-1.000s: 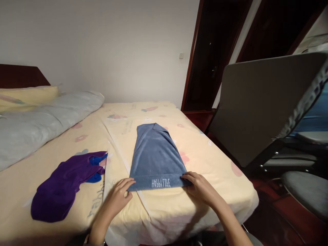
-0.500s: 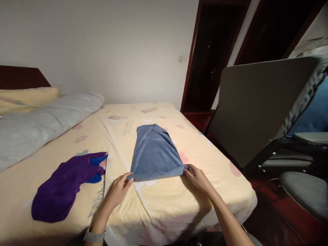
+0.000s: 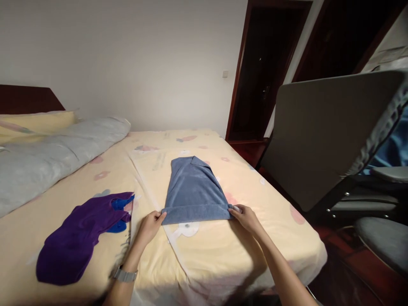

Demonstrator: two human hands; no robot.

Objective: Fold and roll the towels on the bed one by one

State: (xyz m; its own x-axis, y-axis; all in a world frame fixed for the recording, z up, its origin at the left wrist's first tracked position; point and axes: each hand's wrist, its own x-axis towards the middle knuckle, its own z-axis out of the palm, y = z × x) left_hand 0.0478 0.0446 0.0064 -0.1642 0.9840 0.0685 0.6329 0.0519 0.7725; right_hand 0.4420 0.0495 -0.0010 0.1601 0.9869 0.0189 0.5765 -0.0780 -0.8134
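Note:
A grey-blue, velvety garment [image 3: 194, 185] lies folded on the bed, narrower at its far end, with a flap turned over at the far right corner. Along its near edge runs a flat folded band. The left corner of that band is pinched between the thumb and fingers of my left hand [image 3: 151, 226]. My right hand [image 3: 247, 217] grips the opposite corner. What kind of garment it is, I cannot tell. Off to the left, apart from my hands, rests a purple garment [image 3: 72, 238] with a bright blue part [image 3: 118, 225] showing at its right end.
A yellow patterned sheet [image 3: 242, 250] covers the bed. At the back left lie a rolled grey quilt [image 3: 63, 155] and a yellow pillow [image 3: 41, 121]. Right of the bed stand a large grey panel [image 3: 325, 136] and a grey round seat [image 3: 385, 240].
The near edge of the grey-blue garment has gone from a narrow, rounded roll to a wider, flatter folded band. Both hands keep hold of its corners. The view has shifted slightly.

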